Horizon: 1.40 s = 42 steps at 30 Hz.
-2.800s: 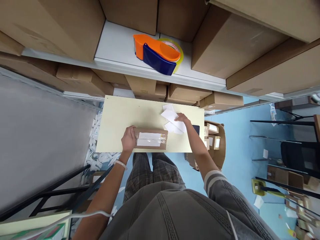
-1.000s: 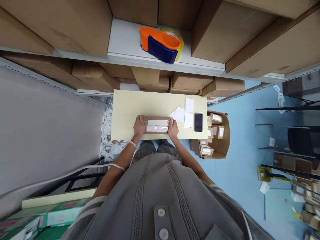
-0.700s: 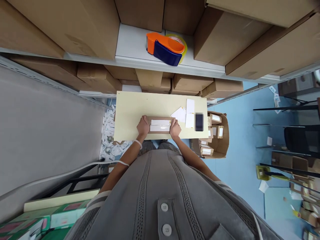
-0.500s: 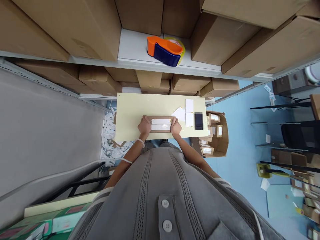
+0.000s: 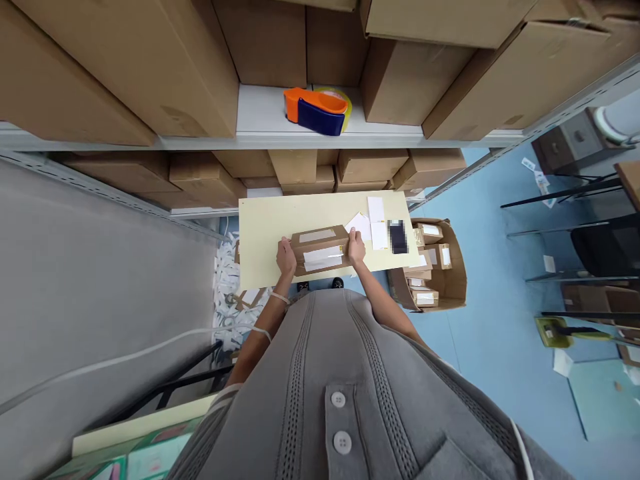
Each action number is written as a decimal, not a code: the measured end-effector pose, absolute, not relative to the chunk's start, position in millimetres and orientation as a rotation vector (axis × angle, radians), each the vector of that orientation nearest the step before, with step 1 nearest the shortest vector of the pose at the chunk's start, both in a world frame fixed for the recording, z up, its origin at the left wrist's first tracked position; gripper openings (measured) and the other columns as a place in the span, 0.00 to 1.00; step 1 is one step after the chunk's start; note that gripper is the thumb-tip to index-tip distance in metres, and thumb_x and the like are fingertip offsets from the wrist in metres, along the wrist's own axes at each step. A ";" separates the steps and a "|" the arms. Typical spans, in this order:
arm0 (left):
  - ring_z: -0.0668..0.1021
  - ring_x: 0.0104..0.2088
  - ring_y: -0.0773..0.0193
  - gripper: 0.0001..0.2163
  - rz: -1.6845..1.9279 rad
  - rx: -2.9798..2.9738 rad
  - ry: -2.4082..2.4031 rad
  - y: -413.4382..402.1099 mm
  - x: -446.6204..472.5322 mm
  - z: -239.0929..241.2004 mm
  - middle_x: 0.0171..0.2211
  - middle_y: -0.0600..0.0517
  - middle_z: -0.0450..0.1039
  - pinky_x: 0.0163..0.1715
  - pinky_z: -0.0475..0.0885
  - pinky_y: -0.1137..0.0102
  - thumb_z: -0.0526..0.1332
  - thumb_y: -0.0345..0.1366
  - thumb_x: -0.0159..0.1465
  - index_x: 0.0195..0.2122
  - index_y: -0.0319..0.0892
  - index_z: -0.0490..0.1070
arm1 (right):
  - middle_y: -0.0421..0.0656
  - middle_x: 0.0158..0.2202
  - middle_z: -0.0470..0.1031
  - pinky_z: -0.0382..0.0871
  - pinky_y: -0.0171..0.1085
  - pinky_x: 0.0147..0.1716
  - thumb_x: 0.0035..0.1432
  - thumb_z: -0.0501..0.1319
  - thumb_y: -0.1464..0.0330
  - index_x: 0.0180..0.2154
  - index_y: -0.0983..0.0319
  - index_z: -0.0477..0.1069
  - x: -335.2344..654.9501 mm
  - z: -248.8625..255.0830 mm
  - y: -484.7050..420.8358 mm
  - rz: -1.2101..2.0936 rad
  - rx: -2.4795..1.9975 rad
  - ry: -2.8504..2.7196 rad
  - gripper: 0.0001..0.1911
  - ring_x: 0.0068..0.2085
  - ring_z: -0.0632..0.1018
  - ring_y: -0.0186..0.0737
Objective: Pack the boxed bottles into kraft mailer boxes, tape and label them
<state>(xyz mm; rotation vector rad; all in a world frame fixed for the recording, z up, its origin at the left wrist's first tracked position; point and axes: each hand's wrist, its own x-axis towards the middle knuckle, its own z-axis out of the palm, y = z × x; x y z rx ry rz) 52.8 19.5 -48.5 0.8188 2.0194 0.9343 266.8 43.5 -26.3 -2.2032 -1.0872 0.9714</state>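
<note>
A small brown cardboard box (image 5: pixel 320 250) with white labels on two faces is tilted up off the pale yellow table (image 5: pixel 265 227), held at both ends. My left hand (image 5: pixel 286 257) grips its left end and my right hand (image 5: pixel 356 245) grips its right end, fingers wrapped round the edges. Loose white paper slips (image 5: pixel 375 223) lie on the table just right of the box, beside a dark phone (image 5: pixel 398 236).
An orange and blue tape dispenser (image 5: pixel 315 111) sits on the grey shelf (image 5: pixel 260 137) above, between large cardboard boxes. An open carton (image 5: pixel 440 263) of small labelled boxes stands on the blue floor at the table's right. White paper scraps (image 5: pixel 227 280) litter the floor at the left.
My right hand left the paper slips and took the box's right end. Both hands have since lifted and tipped the box, so a second labelled face shows.
</note>
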 end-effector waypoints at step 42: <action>0.73 0.44 0.64 0.11 1.240 0.767 1.860 24.4 51.5 -57.9 0.40 0.50 0.68 0.50 0.67 0.67 0.46 0.42 0.69 0.37 0.44 0.63 | 0.37 0.30 0.70 0.63 0.35 0.36 0.54 0.54 0.63 0.29 0.57 0.59 264.3 -43.8 38.7 0.979 -1.988 -0.930 0.06 0.34 0.72 0.39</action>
